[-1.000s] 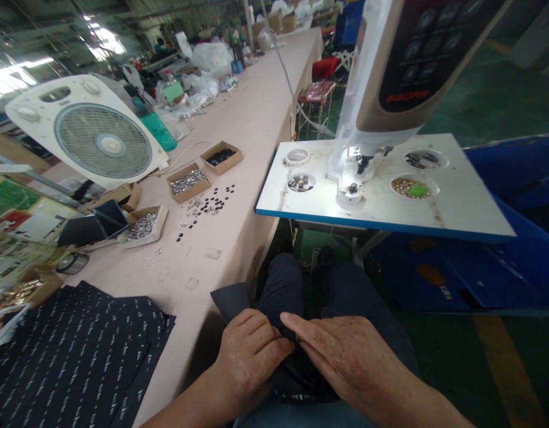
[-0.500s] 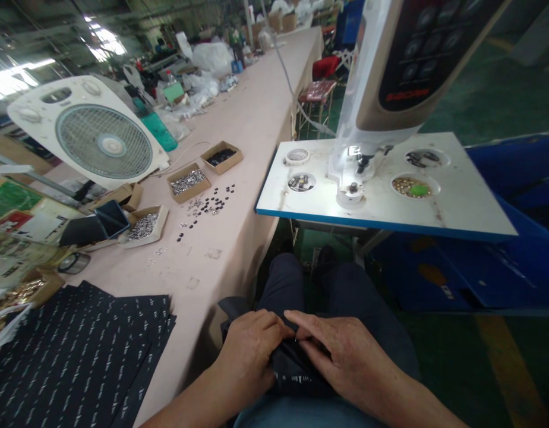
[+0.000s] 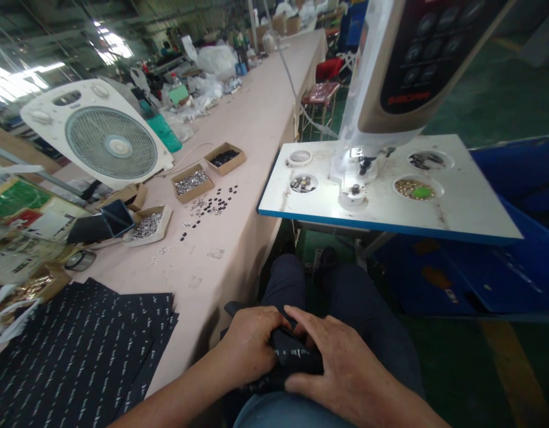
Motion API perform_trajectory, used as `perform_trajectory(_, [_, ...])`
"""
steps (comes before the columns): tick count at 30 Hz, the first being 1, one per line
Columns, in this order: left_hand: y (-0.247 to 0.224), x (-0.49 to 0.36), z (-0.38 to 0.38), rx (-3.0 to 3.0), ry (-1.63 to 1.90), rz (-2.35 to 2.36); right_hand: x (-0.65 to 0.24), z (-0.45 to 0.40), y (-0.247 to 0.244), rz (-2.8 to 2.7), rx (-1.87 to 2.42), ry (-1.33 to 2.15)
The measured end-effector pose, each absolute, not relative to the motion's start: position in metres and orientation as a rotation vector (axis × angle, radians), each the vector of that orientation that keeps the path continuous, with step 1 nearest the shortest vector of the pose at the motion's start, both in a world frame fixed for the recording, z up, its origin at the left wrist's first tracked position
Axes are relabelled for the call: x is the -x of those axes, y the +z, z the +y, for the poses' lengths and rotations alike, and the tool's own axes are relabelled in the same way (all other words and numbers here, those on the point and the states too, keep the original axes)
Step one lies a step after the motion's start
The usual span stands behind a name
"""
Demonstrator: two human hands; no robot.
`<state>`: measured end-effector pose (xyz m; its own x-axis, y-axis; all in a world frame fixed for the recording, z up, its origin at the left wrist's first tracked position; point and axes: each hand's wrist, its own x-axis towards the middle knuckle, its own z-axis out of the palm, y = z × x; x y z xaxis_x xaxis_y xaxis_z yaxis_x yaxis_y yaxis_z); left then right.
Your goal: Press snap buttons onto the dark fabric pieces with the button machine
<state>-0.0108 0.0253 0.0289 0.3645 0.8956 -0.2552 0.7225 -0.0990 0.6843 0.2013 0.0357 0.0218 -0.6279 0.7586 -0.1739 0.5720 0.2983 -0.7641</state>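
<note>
A piece of black fabric with white lettering (image 3: 296, 352) lies bunched over my lap. My left hand (image 3: 252, 342) is closed on its left side, the fingertips tucked into the folds. My right hand (image 3: 341, 356) is at the right side of the fabric, fingers curved round it and the thumb lower down, apart from the index finger; its fingertips are partly hidden by the cloth. Ahead stands a pressing machine (image 3: 390, 95) with a white worktop (image 3: 314, 205) that has round wells of small metal parts.
On the table (image 3: 239, 238) at the left are a stack of black printed fabric (image 3: 78, 356), boxes of small metal parts (image 3: 192, 183), loose black and silver pieces, and a white fan (image 3: 114, 142). Blue bins (image 3: 470, 273) stand at the right.
My right thumb has moved down and away from the index finger, and the fabric between my hands has been turned so that more of its lettering shows. The view has shifted slightly.
</note>
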Motion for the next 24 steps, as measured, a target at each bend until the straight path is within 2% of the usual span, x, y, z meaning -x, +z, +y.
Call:
perform_trajectory(5, [0.032,0.009,0.034,-1.743,0.193,1.418,-0.194,0.043,0.012,-2.263,1.205,1.254])
perform_trajectory(16, [0.04,0.021,0.063,-1.266,0.161,1.132,-0.194,0.087,0.016,-1.712,1.069,1.964])
perform_trajectory(24, [0.035,0.026,0.063,-1.068,0.162,1.123,-0.192,0.089,0.017,-1.528,0.99,2.132])
